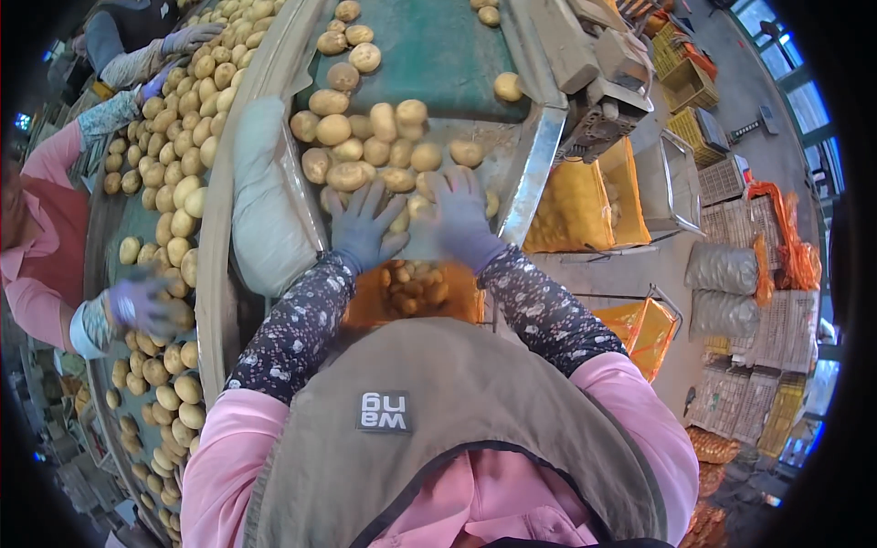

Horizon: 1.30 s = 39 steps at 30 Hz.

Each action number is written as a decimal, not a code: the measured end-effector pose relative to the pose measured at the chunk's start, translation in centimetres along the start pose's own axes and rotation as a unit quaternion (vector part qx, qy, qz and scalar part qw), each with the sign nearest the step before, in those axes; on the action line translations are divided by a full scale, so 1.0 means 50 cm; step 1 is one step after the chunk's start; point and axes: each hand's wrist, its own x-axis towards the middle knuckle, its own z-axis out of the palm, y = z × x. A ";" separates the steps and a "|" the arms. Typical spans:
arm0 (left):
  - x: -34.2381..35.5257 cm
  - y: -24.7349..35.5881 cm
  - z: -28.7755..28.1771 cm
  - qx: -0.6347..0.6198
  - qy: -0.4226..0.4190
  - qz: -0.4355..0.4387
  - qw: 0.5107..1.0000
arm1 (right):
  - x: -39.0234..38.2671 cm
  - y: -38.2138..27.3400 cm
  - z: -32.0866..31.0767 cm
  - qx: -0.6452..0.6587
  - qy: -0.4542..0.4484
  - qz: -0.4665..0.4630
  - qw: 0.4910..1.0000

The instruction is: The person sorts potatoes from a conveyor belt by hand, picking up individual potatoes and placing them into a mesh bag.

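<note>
Head view: left hand [367,219] is spreading its fingers at the near edge of the potatoes [427,156]; right hand [464,215], blurred, is also spreading, beside it. Whether either is pinching: cannot tell. Potatoes are lying on the metal chute [512,146], near side of the green belt [429,55]. Orange bag [365,297] is holding more, below the hands.

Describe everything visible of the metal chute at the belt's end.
The chute is grey and looks like sheet metal, its floor dull, its right wall shinier. It narrows toward the wearer from the green belt. Potatoes cover much of its left and middle; a bare patch shows at right. The left hand and right hand are at its near end, above an orange bag. A pale bundle lies along its left side.
</note>
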 end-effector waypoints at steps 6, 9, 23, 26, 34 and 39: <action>-0.010 -0.020 0.003 -0.072 -0.010 0.142 0.987 | 0.160 -0.029 0.014 0.198 0.082 -0.093 0.972; -0.029 -0.030 0.006 -0.084 -0.120 0.117 0.982 | 0.189 -0.089 0.054 0.204 0.035 -0.174 0.963; -0.026 -0.023 0.013 -0.082 -0.057 0.151 0.983 | 0.248 -0.118 0.072 0.081 0.150 -0.209 0.963; -0.028 -0.020 0.004 -0.076 -0.098 0.165 0.978 | 0.260 -0.173 0.064 0.087 -0.017 -0.128 0.988; -0.039 -0.023 0.015 -0.107 -0.037 0.211 0.971 | 0.254 -0.125 0.084 0.218 -0.157 -0.042 0.962; -0.042 -0.023 0.017 -0.118 -0.083 0.177 0.974 | 0.231 -0.080 0.027 0.663 -0.213 0.121 0.708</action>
